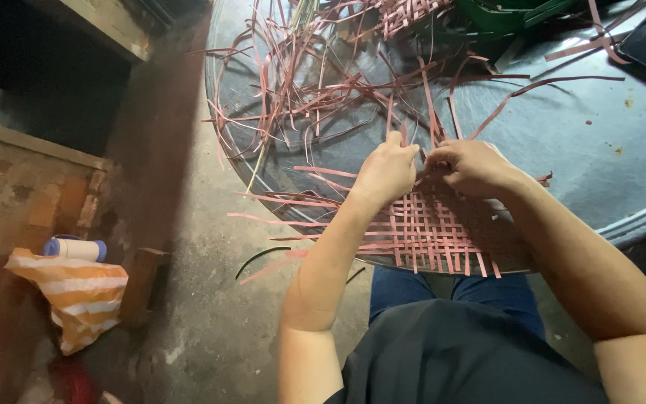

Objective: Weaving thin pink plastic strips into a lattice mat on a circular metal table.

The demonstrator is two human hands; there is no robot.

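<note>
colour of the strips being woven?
Pinkish red strips, woven in an open lattice; head view shows it.

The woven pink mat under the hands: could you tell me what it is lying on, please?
The woven mat lies on the edge of a round metal table, with loose pink strips beyond. Both hands cover its far edge, hiding it.

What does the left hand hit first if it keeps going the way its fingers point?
The left hand points up and right, toward the right hand. It would probably meet the upright pink strips in the gap first, then the right hand's fingers; depth is unclear.
</note>
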